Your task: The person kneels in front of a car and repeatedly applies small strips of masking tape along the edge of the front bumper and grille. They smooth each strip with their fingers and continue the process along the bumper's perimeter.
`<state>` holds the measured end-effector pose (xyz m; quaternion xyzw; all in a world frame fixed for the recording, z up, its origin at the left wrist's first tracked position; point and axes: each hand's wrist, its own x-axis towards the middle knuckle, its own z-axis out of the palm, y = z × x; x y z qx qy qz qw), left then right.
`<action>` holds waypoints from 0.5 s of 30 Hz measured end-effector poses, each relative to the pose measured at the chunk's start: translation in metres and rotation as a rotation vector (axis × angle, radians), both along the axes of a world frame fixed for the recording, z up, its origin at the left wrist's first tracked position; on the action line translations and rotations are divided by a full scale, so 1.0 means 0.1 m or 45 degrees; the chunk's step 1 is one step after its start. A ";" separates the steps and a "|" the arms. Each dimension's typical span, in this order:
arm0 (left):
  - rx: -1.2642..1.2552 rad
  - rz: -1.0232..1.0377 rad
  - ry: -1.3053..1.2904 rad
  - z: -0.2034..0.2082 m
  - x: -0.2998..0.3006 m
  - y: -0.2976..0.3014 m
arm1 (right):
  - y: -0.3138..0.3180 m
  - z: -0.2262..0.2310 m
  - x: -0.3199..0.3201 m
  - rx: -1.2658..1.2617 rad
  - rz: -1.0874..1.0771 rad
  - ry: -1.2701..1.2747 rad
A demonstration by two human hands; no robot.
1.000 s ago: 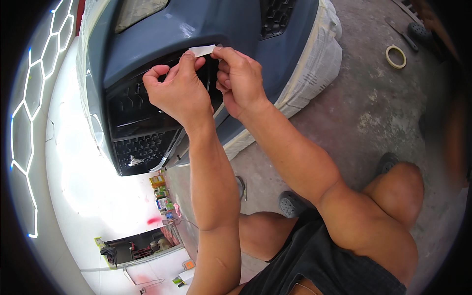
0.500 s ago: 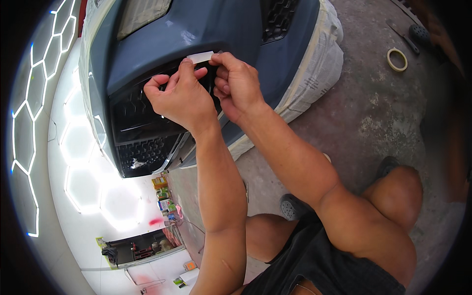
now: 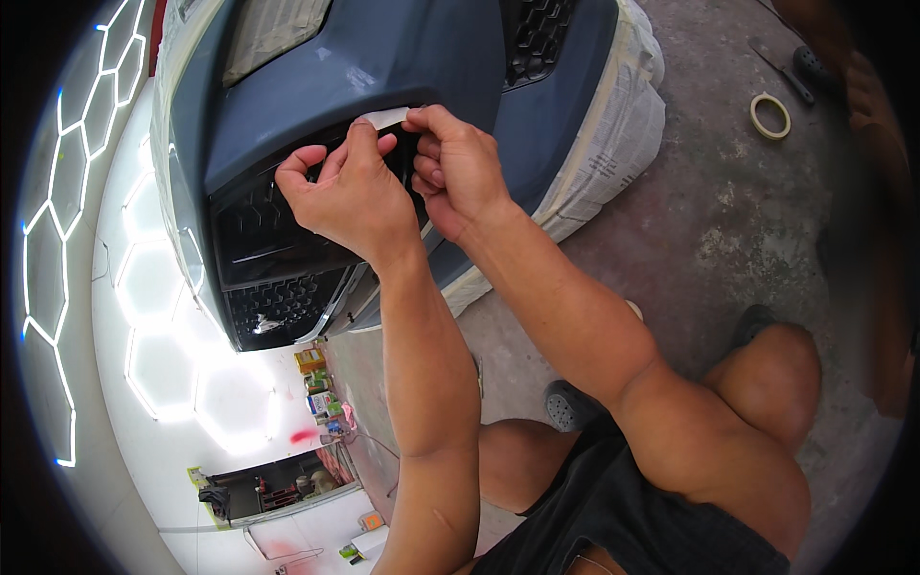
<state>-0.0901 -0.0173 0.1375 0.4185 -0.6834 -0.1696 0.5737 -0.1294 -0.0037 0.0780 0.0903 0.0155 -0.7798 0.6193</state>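
A short strip of pale masking tape (image 3: 388,119) is stretched between my two hands, at the upper edge of the black grille opening. Thumb and index finger of my left hand (image 3: 355,196) pinch or press its left end; the other fingers are curled and apart. At the other end, my right hand (image 3: 460,172) holds the strip between thumb and index finger, its remaining fingers folded in. Behind the tape lies the matte blue-grey car bumper (image 3: 422,72). The black honeycomb grille (image 3: 278,230) sits behind and left of my left hand, partly hidden by it.
Masking film (image 3: 613,144) wraps the bumper's right edge. On the concrete floor at right lie a tape roll (image 3: 770,117) and a knife (image 3: 786,72). Boxes and cans (image 3: 316,374) stand along the wall at lower left. A person's blurred limb shows at the far right.
Both hands and the tape sit slightly lower and left in the picture, as the whole view has shifted a little. The strip looks more tilted and closer against the grille's upper edge.
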 end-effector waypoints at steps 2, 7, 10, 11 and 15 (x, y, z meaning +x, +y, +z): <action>-0.010 -0.005 -0.007 0.00 -0.02 0.01 | -0.01 -0.01 0.01 -0.005 -0.009 0.005; 0.009 0.008 0.028 -0.02 -0.03 0.02 | 0.01 0.00 0.03 0.017 -0.103 0.049; 0.012 0.015 0.026 -0.02 -0.03 0.02 | 0.01 -0.01 0.04 0.033 -0.117 0.064; 0.012 0.021 0.022 -0.02 -0.03 0.02 | 0.01 -0.02 0.04 0.037 -0.116 0.066; 0.048 0.001 0.037 -0.01 -0.03 0.03 | -0.01 -0.04 0.03 0.037 -0.087 0.069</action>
